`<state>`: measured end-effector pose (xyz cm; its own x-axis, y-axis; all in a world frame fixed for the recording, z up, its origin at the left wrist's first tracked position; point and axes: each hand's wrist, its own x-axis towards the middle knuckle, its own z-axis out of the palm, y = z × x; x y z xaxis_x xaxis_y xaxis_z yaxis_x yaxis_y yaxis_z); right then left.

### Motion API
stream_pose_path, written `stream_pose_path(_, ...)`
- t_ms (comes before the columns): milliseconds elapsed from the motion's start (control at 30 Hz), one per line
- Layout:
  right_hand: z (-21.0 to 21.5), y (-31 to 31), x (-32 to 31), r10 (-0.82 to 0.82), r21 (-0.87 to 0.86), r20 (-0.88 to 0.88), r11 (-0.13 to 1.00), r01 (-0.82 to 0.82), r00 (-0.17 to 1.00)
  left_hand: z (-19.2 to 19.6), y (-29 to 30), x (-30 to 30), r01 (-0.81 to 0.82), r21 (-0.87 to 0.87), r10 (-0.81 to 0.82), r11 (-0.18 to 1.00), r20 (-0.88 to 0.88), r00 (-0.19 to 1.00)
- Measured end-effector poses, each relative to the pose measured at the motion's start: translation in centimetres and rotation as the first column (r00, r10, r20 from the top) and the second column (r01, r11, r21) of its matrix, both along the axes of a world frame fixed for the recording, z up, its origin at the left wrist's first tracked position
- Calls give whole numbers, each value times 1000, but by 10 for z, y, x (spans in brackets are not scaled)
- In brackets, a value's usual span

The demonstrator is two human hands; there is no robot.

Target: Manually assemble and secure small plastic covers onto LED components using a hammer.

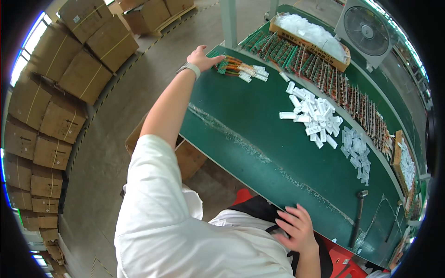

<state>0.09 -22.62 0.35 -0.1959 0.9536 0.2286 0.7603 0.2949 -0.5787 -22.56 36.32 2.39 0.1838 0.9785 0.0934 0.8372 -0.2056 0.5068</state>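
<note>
While left hand [201,59] sits at worktop's [236,109] far left corner, thumb stretched to orange-wired bundle [235,66] lying there, fingers partly spread; cannot tell whether they grip it; right hand [297,230] beside near edge, fingers loosely parted, nothing held; white plastic parts [314,114] heaped beyond, clear pieces [356,150] near them.

A: What's found at the L hand [204,60]?
B: A small bundle of wired pcs [236,67], laid approx. flat, just to the hand's right.
A: How's it made up?
B: Green pcs [222,68] are set nearest the hand; orange wires [234,64] are led from these, away from it; flat white tabs [259,72] are seen at the far end, spread a bit unevenly.
A: Touched?
B: Green end's reached by the thumb [217,59]; actual contact can't be confirmed.
</note>
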Motion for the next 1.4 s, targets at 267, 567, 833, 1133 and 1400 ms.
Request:
stream_pose_path(267, -8, -127, 43, -474, -59, -8, 879, 473, 880, -13, 47, 42, 31, -126, -76, 992, -365, 928)
stream_pose_path(567, -1, -144, 72, -560, 48, 49, 829, 558, 827, -25, 68, 26, 33, -341, -127, 939, -256, 958)
stream_pose_path(833, -5, -135, 72, -501, 167, 22, 855, 491, 865, -1, -44, -35, 228, -368, -288, 901, -117, 950)
stream_pose_path(1133, 0, -139, 70, -414, 186, -15, 893, 409, 910, -16, -124, -66, 476, -131, -440, 869, 233, 867)
stream_pose_path(1400, -6, -159, 71, -452, 150, 16, 883, 445, 892, -12, -163, -55, 31, 372, -39, 928, 14, 999)
